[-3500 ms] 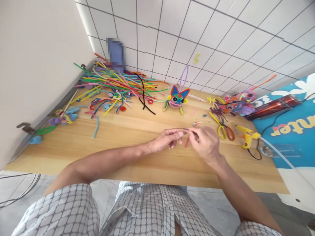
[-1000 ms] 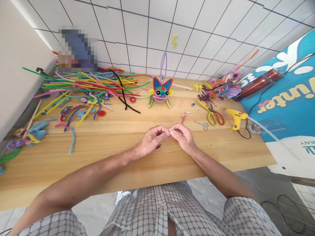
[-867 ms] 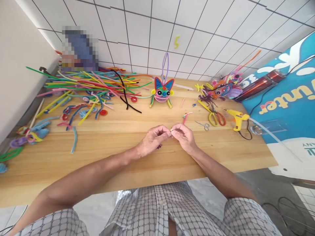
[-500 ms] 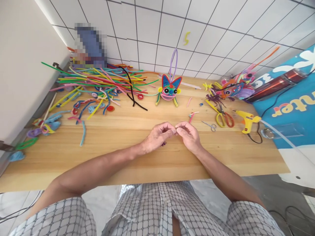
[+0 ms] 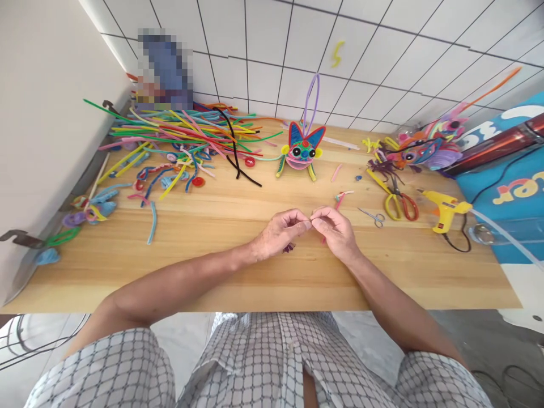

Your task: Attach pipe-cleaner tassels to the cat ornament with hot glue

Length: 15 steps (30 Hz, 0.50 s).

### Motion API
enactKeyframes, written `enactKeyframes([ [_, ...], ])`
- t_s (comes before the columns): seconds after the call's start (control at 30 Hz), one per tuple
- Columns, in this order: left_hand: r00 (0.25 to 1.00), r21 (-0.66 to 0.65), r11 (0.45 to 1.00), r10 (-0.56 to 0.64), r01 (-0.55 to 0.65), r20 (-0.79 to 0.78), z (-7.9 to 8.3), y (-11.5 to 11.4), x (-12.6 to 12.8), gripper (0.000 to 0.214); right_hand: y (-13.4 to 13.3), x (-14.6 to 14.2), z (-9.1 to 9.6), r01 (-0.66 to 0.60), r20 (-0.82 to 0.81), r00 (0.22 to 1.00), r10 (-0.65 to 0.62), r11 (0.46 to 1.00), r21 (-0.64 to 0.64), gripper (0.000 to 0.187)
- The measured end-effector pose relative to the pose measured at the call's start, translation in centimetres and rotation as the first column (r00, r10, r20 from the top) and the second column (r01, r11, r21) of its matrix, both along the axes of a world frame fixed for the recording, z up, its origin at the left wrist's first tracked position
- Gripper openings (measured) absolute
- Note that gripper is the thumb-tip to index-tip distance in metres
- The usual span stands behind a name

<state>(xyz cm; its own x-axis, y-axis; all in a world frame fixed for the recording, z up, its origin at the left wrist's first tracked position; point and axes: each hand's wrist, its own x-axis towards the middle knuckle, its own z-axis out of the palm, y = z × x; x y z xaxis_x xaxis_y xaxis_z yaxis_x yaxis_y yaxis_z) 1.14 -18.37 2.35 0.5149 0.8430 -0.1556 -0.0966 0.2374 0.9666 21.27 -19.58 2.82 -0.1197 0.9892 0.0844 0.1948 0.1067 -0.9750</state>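
My left hand (image 5: 280, 232) and my right hand (image 5: 338, 232) meet fingertip to fingertip over the middle of the wooden table (image 5: 238, 272). Both pinch a thin, dark purple pipe cleaner piece (image 5: 289, 247); a bit of it pokes out under my left hand. Most of it is hidden by my fingers. A small pink pipe cleaner scrap (image 5: 340, 197) lies just beyond my right hand.
A heap of coloured pipe cleaners (image 5: 182, 141) fills the back left. A pipe cleaner animal figure (image 5: 302, 152) stands at the back centre, another figure (image 5: 419, 152) at the back right. Yellow scissors (image 5: 393, 195), small scissors (image 5: 372, 215) and a yellow glue gun (image 5: 444, 209) lie to the right.
My hands have stayed pinched together at the table's middle with small finger movements; 3.5 s ago the pipe cleaner piece stretched longer between them. The camera view has shifted.
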Motion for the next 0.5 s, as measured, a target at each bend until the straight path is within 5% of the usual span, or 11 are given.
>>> enactKeyframes([
  [0.5,0.999,0.018,0.999,-0.034,0.034,-0.012,0.5,-0.25,0.07,0.046,-0.52,-0.66,-0.78,0.05,-0.047,0.998,-0.051,0.999,-0.018,0.048],
])
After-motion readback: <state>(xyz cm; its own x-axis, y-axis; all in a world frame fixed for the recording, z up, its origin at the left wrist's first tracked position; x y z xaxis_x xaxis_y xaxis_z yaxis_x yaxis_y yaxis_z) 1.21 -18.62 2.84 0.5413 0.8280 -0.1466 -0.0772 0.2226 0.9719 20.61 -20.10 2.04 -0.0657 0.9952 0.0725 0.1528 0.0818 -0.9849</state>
